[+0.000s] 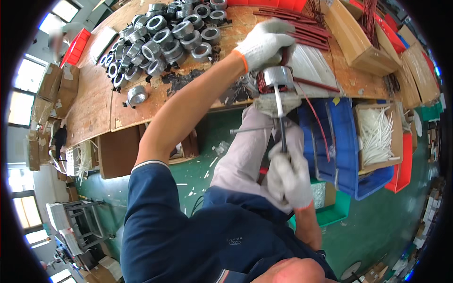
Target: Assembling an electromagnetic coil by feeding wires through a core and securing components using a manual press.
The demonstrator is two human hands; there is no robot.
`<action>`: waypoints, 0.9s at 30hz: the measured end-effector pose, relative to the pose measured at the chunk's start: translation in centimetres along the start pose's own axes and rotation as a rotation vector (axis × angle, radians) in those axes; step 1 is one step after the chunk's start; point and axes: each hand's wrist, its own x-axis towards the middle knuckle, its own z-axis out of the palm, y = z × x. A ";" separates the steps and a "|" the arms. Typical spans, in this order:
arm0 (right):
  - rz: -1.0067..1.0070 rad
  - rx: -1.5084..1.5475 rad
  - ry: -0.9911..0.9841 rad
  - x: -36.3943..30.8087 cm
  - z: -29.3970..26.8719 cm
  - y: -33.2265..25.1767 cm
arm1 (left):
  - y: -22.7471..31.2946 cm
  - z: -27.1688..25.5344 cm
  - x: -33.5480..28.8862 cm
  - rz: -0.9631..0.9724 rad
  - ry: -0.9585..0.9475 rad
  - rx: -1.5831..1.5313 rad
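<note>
A metal ring with dark red wire windings (277, 75) sits on a vise (276, 103) at the table's front edge. My left hand (265, 43), in a white glove with an orange cuff, is closed at the ring's far side; its fingertips are partly hidden. In front of my body, my gloved right hand (290, 179) is wrapped round the dark lower part of a long rod-shaped tool (279, 106). The tool's bright shaft points away from me, and its tip meets the near side of the ring. A thin red wire (317, 115) hangs down to the right.
Many metal rings (163, 37) are heaped at the back left, with a single ring (137, 95) nearer. Bundled dark red rods (302, 26) lie beyond my left hand. A cardboard box (363, 40), a blue crate (330, 146) and a carton of white strips (376, 134) stand right.
</note>
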 end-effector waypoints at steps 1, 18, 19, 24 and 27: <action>0.005 0.011 0.000 -3.6 -0.7 2.0 | 0.4 -0.2 -1.3 0.342 0.063 0.327; -0.069 -0.350 -0.065 6.2 -2.3 -2.7 | 0.9 -0.5 1.0 -0.327 0.082 -0.349; -0.049 -0.212 -0.125 5.8 -2.2 -2.5 | -1.3 -1.7 1.9 -0.385 -0.149 -0.475; -0.045 -0.067 0.013 -4.6 -1.7 4.0 | 2.7 0.8 -2.8 0.217 -0.041 0.432; 0.223 -0.078 0.000 -12.5 -3.8 7.0 | 5.1 0.5 -8.0 1.017 -0.385 0.965</action>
